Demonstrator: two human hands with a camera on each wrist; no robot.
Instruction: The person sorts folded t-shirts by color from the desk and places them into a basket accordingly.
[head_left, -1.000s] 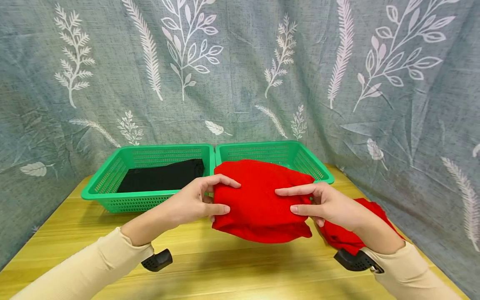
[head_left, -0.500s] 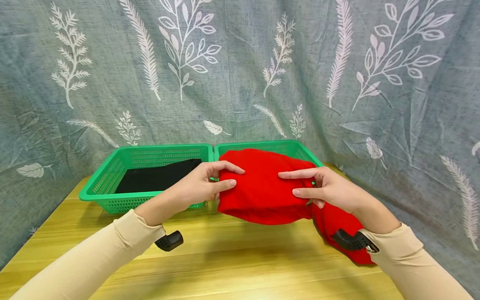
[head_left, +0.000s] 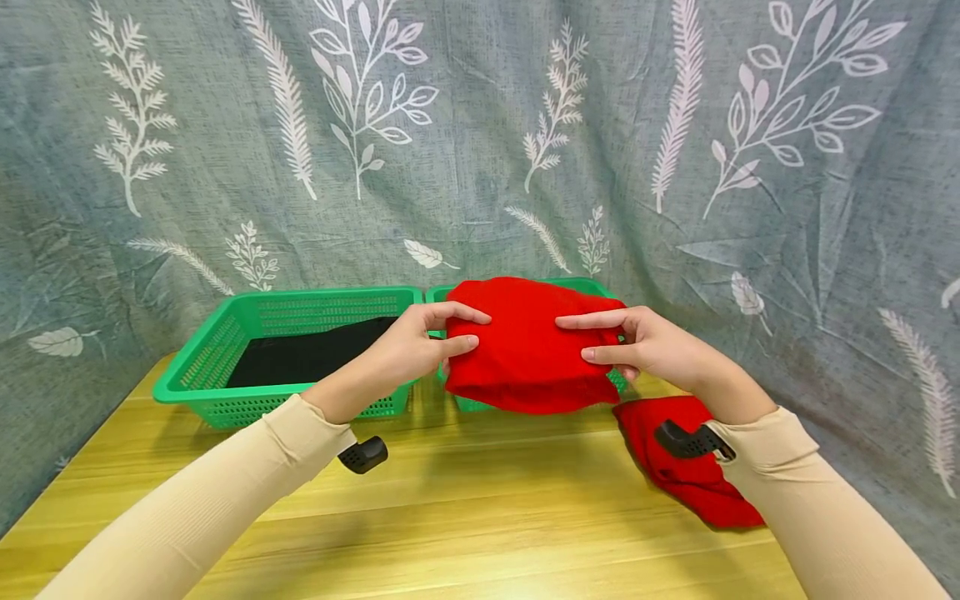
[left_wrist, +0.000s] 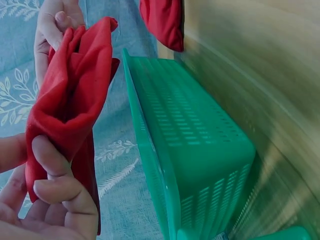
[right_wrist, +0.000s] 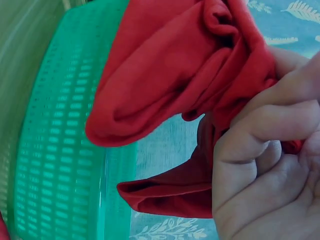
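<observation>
Presumably soft, light: folded red cloth (head_left: 528,358) toward far edge of yellow wooden tabletop (head_left: 495,500).
Grip: left hand (head_left: 412,343), right hand (head_left: 663,350) aptly pinching its sides.

Cream slvs (head_left: 202,492), blk wrist cams (head_left: 365,455) w/ holes

Red cloth (head_left: 528,346): was plain, folded into a thick, soft bundle | layers bunched and gaped at the ends | hung raised, lower edge sagging | left hand (head_left: 412,348) gripped one end, right hand (head_left: 656,346) the other | covered much of the right-hand green basket (head_left: 588,287) from the head view
</observation>
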